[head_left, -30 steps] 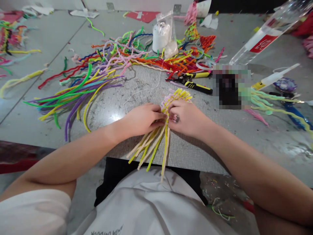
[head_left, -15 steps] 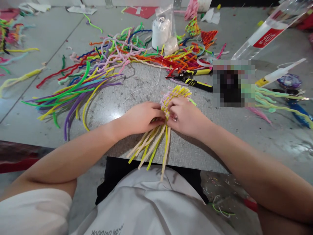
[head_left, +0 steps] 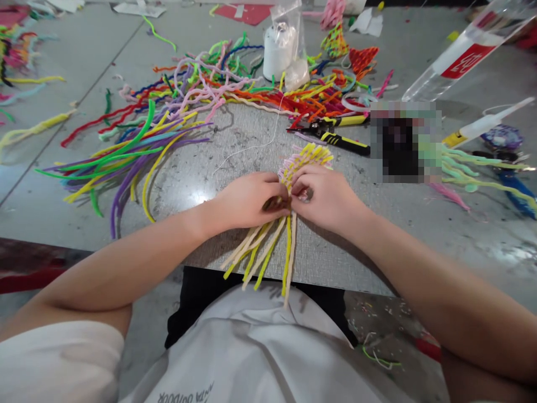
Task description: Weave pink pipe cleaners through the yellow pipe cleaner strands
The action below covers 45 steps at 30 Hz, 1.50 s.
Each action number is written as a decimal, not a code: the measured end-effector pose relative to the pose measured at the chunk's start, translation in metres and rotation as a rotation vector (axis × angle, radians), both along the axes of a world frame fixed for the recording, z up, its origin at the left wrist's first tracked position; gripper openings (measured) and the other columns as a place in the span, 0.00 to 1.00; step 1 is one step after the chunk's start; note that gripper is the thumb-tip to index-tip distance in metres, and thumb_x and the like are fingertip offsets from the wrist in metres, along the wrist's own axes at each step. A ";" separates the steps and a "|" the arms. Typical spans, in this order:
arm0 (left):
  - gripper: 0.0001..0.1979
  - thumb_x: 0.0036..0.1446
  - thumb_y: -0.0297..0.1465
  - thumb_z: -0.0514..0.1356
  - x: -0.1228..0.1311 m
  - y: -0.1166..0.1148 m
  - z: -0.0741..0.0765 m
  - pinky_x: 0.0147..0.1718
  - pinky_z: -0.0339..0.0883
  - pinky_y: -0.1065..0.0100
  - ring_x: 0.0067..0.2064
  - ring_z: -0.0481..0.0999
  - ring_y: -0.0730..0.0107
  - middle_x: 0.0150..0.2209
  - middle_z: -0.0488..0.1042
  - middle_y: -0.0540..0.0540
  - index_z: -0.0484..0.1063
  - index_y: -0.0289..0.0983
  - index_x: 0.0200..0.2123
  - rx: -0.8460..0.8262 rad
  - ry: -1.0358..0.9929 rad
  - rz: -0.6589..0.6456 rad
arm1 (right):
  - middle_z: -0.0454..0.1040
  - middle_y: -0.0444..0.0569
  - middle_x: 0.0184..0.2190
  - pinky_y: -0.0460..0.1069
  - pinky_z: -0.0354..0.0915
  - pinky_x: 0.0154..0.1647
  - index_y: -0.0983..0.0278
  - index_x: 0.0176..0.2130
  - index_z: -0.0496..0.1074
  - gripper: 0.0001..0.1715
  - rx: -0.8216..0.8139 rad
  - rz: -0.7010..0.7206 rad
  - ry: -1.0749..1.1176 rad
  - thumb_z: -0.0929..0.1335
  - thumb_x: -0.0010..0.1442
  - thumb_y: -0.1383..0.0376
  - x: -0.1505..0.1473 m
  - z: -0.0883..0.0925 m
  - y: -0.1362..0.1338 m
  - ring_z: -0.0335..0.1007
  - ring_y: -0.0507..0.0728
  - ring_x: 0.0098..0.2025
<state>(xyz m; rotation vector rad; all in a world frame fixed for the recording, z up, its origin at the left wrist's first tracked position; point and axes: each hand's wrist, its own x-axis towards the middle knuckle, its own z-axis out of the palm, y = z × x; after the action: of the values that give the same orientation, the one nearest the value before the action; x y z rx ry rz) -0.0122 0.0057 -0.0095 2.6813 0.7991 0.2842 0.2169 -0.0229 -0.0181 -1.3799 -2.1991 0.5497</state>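
Note:
A woven piece of yellow and pale pink pipe cleaners lies between my hands near the table's front edge. Its loose yellow and cream ends fan out below, over the edge toward my shirt. My left hand pinches the piece from the left, thumb and fingers curled at its narrow lower part. From the right, my right hand grips the same part with bent fingers, its fingertips almost meeting the left ones. The exact strands between the fingertips are hidden.
Loose coloured pipe cleaners spread at left and across the back. Yellow-and-black pliers lie beyond my right hand. A white thread spool, a tilted clear bottle and a glue tube stand or lie farther off.
Both hands keep their hold on the woven piece. The fingers have shifted slightly, and the hanging ends have swung a little to the right. The view has moved slightly.

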 end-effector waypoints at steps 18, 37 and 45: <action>0.08 0.69 0.32 0.63 0.009 0.004 -0.002 0.39 0.68 0.63 0.39 0.81 0.61 0.38 0.83 0.44 0.83 0.36 0.43 -0.064 -0.032 0.130 | 0.84 0.54 0.40 0.57 0.72 0.48 0.60 0.28 0.74 0.09 0.010 0.000 -0.011 0.72 0.56 0.73 -0.002 -0.001 -0.001 0.81 0.64 0.45; 0.14 0.75 0.35 0.58 0.008 0.014 -0.006 0.43 0.71 0.62 0.45 0.84 0.59 0.43 0.85 0.42 0.83 0.37 0.50 0.046 0.012 0.016 | 0.88 0.54 0.47 0.60 0.75 0.57 0.60 0.37 0.83 0.10 0.018 0.290 0.021 0.71 0.67 0.68 0.031 0.003 0.014 0.85 0.64 0.50; 0.21 0.72 0.47 0.64 0.010 0.001 -0.001 0.42 0.71 0.60 0.45 0.83 0.54 0.43 0.83 0.40 0.81 0.35 0.52 0.001 0.053 0.090 | 0.87 0.54 0.48 0.58 0.76 0.54 0.60 0.32 0.81 0.07 0.037 0.378 0.034 0.74 0.65 0.66 0.036 0.002 0.015 0.84 0.64 0.49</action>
<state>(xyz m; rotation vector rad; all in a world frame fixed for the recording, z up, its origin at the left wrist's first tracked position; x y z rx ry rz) -0.0027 0.0068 -0.0101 2.6679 0.9370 0.2356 0.2524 -0.0080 -0.0161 -0.9306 -2.4421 0.6533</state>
